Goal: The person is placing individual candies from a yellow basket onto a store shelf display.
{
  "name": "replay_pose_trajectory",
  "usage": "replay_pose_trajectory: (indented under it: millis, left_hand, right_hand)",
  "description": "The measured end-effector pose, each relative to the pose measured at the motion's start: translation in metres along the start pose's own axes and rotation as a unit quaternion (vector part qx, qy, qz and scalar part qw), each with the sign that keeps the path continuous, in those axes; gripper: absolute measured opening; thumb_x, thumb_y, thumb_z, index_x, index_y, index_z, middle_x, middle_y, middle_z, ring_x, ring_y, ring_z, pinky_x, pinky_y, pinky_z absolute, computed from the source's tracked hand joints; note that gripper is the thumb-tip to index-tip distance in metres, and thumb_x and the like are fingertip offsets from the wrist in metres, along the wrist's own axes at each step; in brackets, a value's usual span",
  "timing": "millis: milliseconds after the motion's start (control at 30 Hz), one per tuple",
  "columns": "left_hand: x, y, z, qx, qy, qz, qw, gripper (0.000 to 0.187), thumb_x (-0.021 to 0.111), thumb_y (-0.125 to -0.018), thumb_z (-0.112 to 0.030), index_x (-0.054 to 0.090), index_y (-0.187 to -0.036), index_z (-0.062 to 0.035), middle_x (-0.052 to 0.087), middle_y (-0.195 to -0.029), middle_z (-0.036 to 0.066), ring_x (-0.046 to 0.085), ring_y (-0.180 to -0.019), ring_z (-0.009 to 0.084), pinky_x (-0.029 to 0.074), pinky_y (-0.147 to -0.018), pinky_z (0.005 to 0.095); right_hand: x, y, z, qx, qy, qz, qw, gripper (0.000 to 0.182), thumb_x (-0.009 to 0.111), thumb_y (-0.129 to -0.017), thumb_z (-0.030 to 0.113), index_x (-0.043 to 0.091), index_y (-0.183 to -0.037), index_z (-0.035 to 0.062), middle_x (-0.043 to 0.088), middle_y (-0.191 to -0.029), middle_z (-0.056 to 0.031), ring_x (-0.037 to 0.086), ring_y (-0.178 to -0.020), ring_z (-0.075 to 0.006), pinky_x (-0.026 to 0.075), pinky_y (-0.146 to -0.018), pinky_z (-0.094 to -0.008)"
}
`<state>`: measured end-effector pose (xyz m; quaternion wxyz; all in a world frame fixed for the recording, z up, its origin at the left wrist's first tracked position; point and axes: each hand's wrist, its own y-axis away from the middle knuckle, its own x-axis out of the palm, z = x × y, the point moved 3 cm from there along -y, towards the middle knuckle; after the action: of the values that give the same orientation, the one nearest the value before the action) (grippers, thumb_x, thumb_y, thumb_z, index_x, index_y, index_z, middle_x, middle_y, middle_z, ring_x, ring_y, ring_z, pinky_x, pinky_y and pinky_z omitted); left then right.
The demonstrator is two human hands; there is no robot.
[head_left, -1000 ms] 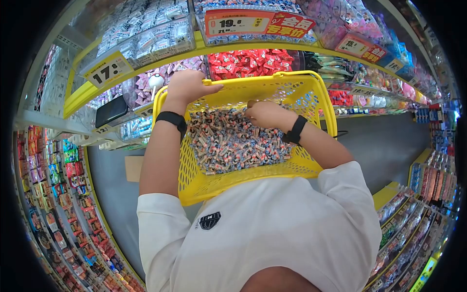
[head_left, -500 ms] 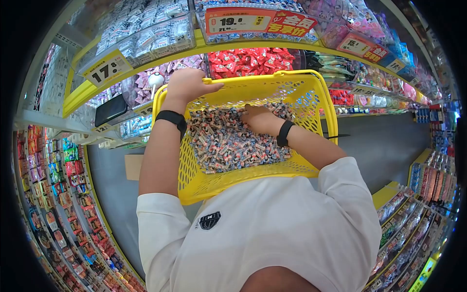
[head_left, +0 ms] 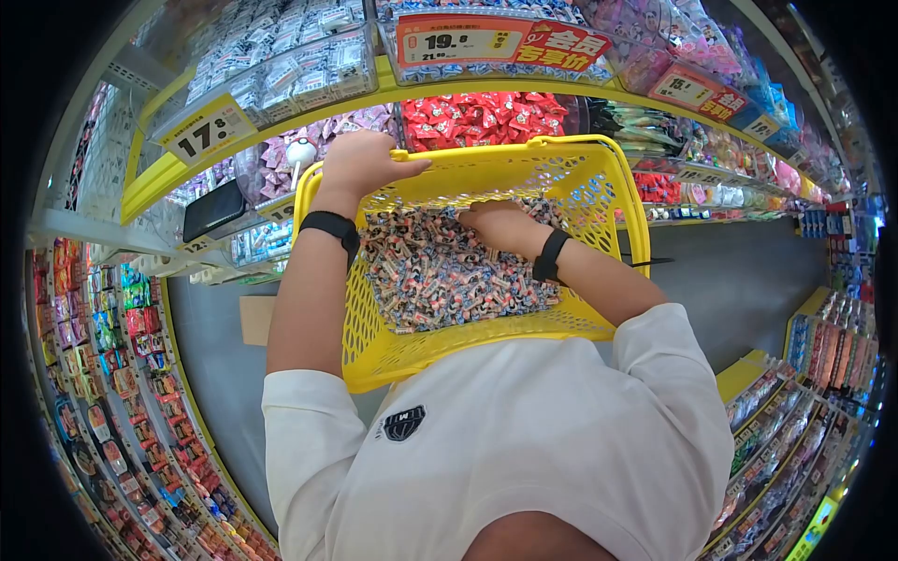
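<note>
Head view puts the wrapped candies (head_left: 440, 271) at the centre of what I'm watching: a loose heap covering the floor of the yellow basket (head_left: 599, 187), which is tilted up toward the shelves. My right hand (head_left: 503, 224) lies palm-down in the far part of the heap, fingers curled into the sweets; whether it has closed on any I cannot tell, since the fingertips are buried. My left hand (head_left: 360, 161) is clamped over the basket's far-left rim, and that grip seems to be most of what steadies the load.

From here I'd worry first about that rim hold: if it slips, the basket could tip and spill the candies onto the grey floor (head_left: 739, 280). A scoop that is too full would likely shed pieces over the wall or through the mesh holes. Just beyond the rim sit the red sweets (head_left: 482, 117) in their open bin, below the price tag (head_left: 500, 42), so a loose handful could land in the wrong stock.
</note>
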<state>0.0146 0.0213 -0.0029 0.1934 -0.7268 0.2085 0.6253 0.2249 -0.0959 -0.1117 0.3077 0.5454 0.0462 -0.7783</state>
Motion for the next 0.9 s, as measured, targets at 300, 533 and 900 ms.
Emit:
replay_pose_trajectory:
  millis: [300,533,900]
  left_hand:
    - [0.001,-0.002,0.001,-0.006,-0.007,0.017,1.000,0.072,0.059,-0.072,-0.077,0.071,-0.071,-0.0057,0.067,-0.070,0.013,0.066,-0.068,0.0306,0.051,-0.063,0.0434]
    - [0.004,-0.002,0.002,0.005,-0.002,-0.004,1.000,0.072,0.060,-0.072,-0.077,0.071,-0.069,-0.0056,0.066,-0.068,0.013,0.065,-0.065,0.0309,0.051,-0.062,0.0432]
    - [0.000,0.000,0.000,0.000,-0.002,0.007,1.000,0.070,0.060,-0.073,-0.075,0.072,-0.072,-0.0062,0.067,-0.070,0.014,0.066,-0.068,0.0319,0.051,-0.065,0.0441]
  right_hand:
    - [-0.034,0.002,0.012,-0.018,-0.106,0.020,0.994,0.017,0.055,-0.085,0.008,0.062,-0.099,0.0039,0.064,-0.089,-0.0170,0.067,-0.082,-0.0319,0.052,-0.072,-0.0446]
    - [-0.136,0.023,0.045,-0.126,-0.152,-0.178,0.964,0.021,0.060,-0.086,0.010,0.063,-0.106,0.0075,0.066,-0.092,-0.0127,0.065,-0.082,-0.0312,0.052,-0.073,-0.0415]
    - [-0.289,0.066,0.054,-0.151,-0.087,-0.399,0.900,0.010,0.065,-0.091,0.011,0.063,-0.098,0.0045,0.057,-0.077,-0.0037,0.051,-0.065,-0.0100,0.041,-0.058,-0.0270]
